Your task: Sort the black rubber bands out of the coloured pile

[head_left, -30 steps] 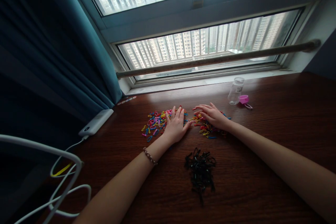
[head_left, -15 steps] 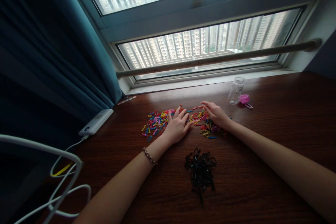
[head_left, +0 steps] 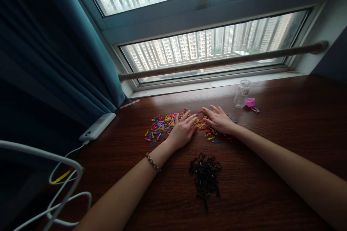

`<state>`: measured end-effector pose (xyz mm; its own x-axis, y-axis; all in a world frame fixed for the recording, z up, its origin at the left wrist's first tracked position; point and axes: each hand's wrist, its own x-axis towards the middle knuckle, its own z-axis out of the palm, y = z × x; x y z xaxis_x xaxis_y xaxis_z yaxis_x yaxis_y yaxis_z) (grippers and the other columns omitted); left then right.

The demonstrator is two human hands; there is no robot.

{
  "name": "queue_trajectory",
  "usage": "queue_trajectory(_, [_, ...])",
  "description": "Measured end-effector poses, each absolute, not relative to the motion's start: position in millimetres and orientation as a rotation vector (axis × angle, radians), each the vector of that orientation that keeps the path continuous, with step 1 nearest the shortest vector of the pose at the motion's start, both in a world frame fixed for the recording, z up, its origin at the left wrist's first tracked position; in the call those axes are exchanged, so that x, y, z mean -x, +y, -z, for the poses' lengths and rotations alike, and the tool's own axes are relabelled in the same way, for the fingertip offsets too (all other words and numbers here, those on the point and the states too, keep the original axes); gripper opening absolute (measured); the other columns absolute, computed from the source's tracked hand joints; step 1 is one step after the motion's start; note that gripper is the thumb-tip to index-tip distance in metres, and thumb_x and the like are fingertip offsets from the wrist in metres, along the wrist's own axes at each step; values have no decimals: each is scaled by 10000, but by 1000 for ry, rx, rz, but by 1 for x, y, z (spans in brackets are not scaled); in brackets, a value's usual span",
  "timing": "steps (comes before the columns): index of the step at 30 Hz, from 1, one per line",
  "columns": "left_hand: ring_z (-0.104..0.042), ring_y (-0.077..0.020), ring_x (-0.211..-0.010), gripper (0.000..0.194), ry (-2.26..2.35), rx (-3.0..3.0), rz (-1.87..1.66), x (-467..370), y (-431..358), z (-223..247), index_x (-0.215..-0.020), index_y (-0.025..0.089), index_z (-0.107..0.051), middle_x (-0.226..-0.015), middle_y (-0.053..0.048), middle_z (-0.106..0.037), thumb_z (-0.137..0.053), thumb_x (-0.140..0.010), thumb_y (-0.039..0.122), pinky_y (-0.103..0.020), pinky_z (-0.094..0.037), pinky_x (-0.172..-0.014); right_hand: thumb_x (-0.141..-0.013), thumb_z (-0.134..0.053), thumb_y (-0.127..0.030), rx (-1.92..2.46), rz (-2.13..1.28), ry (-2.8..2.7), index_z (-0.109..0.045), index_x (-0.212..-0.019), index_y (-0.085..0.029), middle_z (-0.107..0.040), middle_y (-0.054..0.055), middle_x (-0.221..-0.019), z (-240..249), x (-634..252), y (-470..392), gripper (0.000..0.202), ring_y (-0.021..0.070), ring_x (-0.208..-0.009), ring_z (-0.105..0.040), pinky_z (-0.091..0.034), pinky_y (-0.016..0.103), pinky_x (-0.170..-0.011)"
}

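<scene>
Small colourful loops [head_left: 162,124] in pink, yellow, blue and red lie spread over the dark wooden table [head_left: 257,173]. My left hand [head_left: 183,130] rests palm down on the right part of this spread, its fingers apart. Across from it, my right hand [head_left: 219,120] lies over the loops at the right end, fingers stretched out and pointing left. Both palms hide what is beneath them. Nearer to me sits a separate heap of black loops [head_left: 206,177], touched by neither hand.
A clear bottle [head_left: 242,94] stands open at the back right, beside a pink cap [head_left: 250,102] with a loop. On the left are a white power bank [head_left: 97,127], white cables [head_left: 63,158] and a blue curtain [head_left: 89,54]. A window [head_left: 203,47] lies behind.
My right hand has flattened over the loops at the right and covers more of them. My left hand's fingers have drawn a little closer together and point more to the right.
</scene>
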<state>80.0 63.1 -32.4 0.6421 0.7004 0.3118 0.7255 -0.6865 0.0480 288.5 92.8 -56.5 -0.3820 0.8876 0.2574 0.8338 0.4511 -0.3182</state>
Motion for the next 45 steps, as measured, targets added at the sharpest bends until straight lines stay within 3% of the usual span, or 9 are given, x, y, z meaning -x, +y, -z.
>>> queue_trajectory(4, [-320, -176, -1273, 337, -994, 2886, 417, -81, 60, 27, -1200, 283, -479, -1233, -24, -538, -327, -902, 238, -502, -73, -1075, -884, -311, -438, 1345, -248, -2311, -398, -1283, -247, -510, 50, -1266, 58, -291, 96, 450, 245, -1268, -307, -189, 534, -1024])
queue_trajectory(10, [-315, -250, -1269, 312, -1355, 2626, 519, -79, 65, 36, -1132, 227, -538, -1238, -58, -529, -350, -883, 229, -584, -106, -1035, -891, -312, -352, 1188, -537, -1857, -526, -1123, -205, -669, 45, -1017, 52, -295, 96, 347, 193, -985, -577, -378, 391, -922])
queue_trajectory(15, [-327, -199, -1266, 343, -1020, 2881, 460, -78, 61, 30, -1172, 273, -508, -1245, -12, -526, -341, -880, 209, -519, -107, -1062, -885, -329, -336, 1207, -546, -1890, -624, -905, -213, -714, -8, -741, 48, -294, 89, 320, 184, -827, -637, -194, 484, -1025])
queue_trajectory(18, [-365, -203, -1238, 322, -1021, 2885, 471, -77, 61, 29, -1125, 281, -547, -1197, -1, -564, -353, -875, 217, -526, -81, -1062, -871, -359, -326, 1299, -412, -1863, -634, -813, -209, -709, -13, -701, 46, -295, 88, 304, 181, -750, -646, -158, 511, -1030])
queue_trajectory(22, [-360, -244, -1232, 327, -1267, 2714, 572, -76, 63, 33, -1123, 249, -559, -1209, -33, -553, -384, -851, 197, -545, -146, -1036, -873, -360, -339, 1284, -390, -1805, -641, -837, -196, -709, -2, -710, 34, -301, 90, 317, 177, -737, -650, -182, 489, -1032])
queue_trajectory(29, [-349, -227, -1241, 373, -949, 2887, 462, -74, 61, 30, -1122, 299, -555, -1189, 7, -566, -406, -815, 147, -527, -117, -1054, -872, -379, -410, 929, -842, -2274, -655, -850, -194, -707, -30, -679, 20, -305, 89, 351, 160, -800, -646, -140, 446, -1066])
queue_trajectory(35, [-338, -258, -1242, 382, -1077, 2736, 638, -73, 65, 35, -1157, 229, -529, -1231, -39, -534, -428, -801, 133, -526, -181, -1030, -871, -390, -418, 895, -803, -2209, -593, -1062, -192, -707, 15, -871, 27, -302, 89, 358, 171, -886, -629, -121, 459, -1058])
queue_trajectory(40, [-316, -198, -1267, 517, -615, 3009, 422, -74, 62, 27, -1241, 282, -444, -1261, 23, -512, -418, -766, 78, -444, -149, -1070, -885, -357, -427, 910, -792, -2109, -611, -1026, -169, -709, -1, -695, 21, -307, 90, 389, 155, -786, -647, -143, 435, -1056])
queue_trajectory(45, [-340, -233, -1250, 422, -780, 2954, 433, -73, 63, 29, -1170, 232, -516, -1220, -11, -548, -419, -779, 104, -494, -129, -1059, -890, -367, -386, 886, -776, -2283, -612, -1038, -182, -700, -25, -637, 24, -305, 88, 351, 148, -764, -647, -106, 439, -1070])
